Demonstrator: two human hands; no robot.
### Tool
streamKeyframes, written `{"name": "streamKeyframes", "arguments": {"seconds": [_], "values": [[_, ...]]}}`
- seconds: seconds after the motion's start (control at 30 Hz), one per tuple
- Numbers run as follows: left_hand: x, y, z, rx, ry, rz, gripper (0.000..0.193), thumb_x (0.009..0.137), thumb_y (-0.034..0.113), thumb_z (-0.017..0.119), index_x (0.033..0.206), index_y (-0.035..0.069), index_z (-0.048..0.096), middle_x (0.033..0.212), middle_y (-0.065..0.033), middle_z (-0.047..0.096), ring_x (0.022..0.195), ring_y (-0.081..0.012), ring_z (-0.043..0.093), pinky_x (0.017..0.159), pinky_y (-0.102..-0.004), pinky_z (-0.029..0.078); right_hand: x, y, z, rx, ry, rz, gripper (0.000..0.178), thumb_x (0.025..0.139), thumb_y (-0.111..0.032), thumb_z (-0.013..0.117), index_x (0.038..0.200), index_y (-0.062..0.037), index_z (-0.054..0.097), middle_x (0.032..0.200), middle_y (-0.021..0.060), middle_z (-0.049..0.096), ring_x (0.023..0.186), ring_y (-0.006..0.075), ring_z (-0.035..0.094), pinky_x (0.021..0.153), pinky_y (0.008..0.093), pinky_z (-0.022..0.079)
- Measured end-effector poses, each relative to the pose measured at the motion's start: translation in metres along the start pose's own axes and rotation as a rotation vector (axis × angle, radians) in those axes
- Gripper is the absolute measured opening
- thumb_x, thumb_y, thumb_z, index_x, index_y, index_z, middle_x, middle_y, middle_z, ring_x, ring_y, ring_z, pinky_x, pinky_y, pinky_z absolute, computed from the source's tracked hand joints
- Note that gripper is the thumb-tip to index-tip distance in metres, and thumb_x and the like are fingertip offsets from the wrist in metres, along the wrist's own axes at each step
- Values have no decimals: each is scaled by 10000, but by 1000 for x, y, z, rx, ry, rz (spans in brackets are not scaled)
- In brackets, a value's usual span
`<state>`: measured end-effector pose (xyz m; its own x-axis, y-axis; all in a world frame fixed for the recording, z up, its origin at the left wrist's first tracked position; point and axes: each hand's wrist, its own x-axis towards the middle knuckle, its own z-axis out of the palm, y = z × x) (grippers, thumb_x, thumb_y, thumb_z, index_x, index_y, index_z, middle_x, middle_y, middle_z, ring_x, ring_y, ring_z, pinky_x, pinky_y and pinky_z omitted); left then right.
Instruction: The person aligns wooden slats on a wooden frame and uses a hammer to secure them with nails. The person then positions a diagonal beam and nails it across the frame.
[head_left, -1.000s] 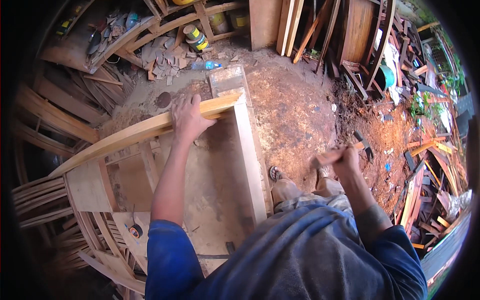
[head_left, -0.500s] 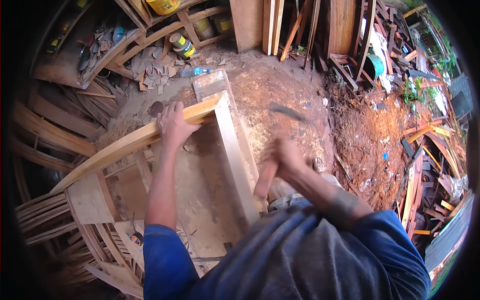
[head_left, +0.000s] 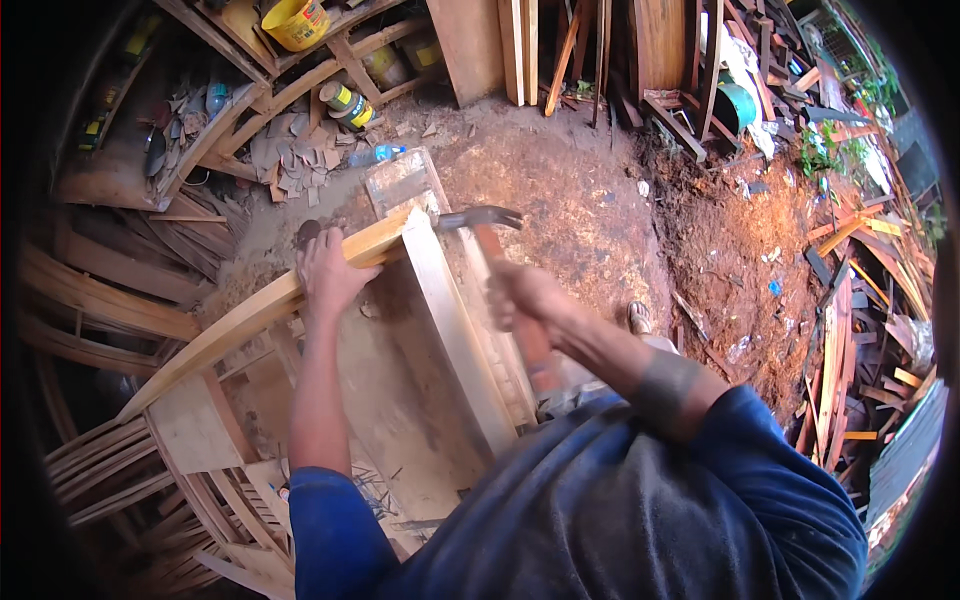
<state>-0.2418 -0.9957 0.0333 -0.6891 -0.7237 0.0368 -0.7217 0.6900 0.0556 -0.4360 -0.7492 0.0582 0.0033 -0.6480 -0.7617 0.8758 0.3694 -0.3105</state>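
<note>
A claw hammer (head_left: pixel 482 217) with a dark head and reddish-brown handle is gripped in my right hand (head_left: pixel 532 297). Its striking face is at the corner of a pale wooden frame, against or very close to the outer side of the joint. That corner is where a long curved rail (head_left: pixel 225 312) meets a straight pale board (head_left: pixel 452 325). My left hand (head_left: pixel 335 272) lies over the curved rail a little left of the corner, fingers wrapped over its far edge. No nail can be made out at the joint.
Beneath the frame is a wooden work surface (head_left: pixel 400 400) with loose nails (head_left: pixel 370 490). Ahead on the ground lie a plastic bottle (head_left: pixel 376 155) and a tin (head_left: pixel 347 103). Stacked curved timbers (head_left: pixel 100 270) stand left; scrap wood (head_left: pixel 835 350) lies right. A foot (head_left: pixel 639 318) shows beyond the frame.
The hammer has swung left, its head coming from out over the ground to the frame's corner. My left hand keeps its place on the rail. The whole view has shifted slightly.
</note>
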Motion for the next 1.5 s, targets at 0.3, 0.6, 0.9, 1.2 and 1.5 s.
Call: {"name": "streamKeyframes", "arguments": {"seconds": [0.3,0.6,0.9,1.2,1.5], "values": [[-1,6,3,-2,33,22,706,565,389,935,1072,99,538,1096,-107,639,1071,-324,594,930,-495,437,15,20,-58,-37,398,-405,313,1095,-354,388,933,-94,451,764,14,487,620,161,482,577,331,460],[-11,-3,3,25,53,-9,664,559,389,932,1015,98,547,1061,-101,638,1049,-325,598,910,-495,439,-37,-71,-124,156,520,-590,317,1075,-367,423,908,-98,433,709,2,503,583,122,499,533,314,492],[-12,-2,-2,-30,23,-38,667,566,366,934,1041,91,554,1080,-96,628,1093,-318,596,917,-487,425,-10,-24,-68,-278,197,-164,345,1055,-413,517,862,-131,473,661,-30,455,472,83,429,440,292,422],[-10,-5,7,-99,69,-27,634,580,360,918,1053,103,583,1089,-91,648,1089,-294,600,935,-480,410,15,37,-18,-387,68,-102,343,1073,-418,483,912,-117,449,643,2,456,463,121,435,444,312,434],[-20,-13,-9,-101,93,-15,627,602,387,902,1078,125,588,1096,-78,633,1139,-279,562,992,-511,362,7,1,-19,-538,57,81,314,1076,-357,482,903,-97,453,641,15,458,469,130,422,432,316,410]]}}
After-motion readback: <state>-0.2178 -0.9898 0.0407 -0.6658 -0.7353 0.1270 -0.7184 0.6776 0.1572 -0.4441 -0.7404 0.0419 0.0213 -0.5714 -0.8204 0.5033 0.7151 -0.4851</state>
